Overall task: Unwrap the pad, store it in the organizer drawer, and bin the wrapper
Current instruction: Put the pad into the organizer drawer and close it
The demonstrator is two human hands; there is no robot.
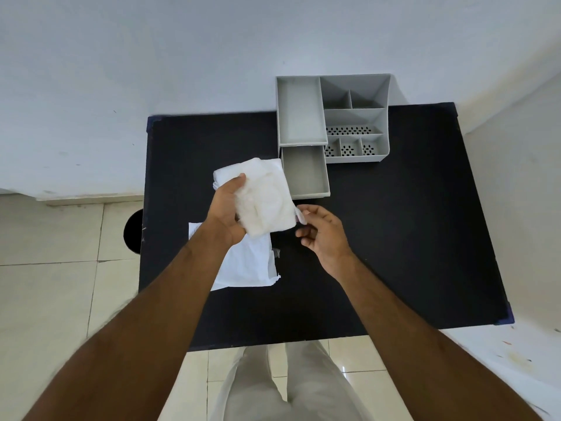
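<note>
My left hand [227, 211] grips a folded white pad [264, 198] and holds it above the black table, just left of the organizer's pulled-out drawer [305, 171]. My right hand [321, 233] pinches a small tab [300, 216] at the pad's lower right corner. A flat white wrapper [247, 265] lies on the table under my left wrist. The grey organizer [334, 117] stands at the table's far edge, and its drawer has nothing inside.
The black table [394, 238] stands against a white wall. A dark round bin [133, 235] shows on the tiled floor past the table's left edge. The organizer's top holds several open compartments, some with perforated bottoms. My legs are below the near edge.
</note>
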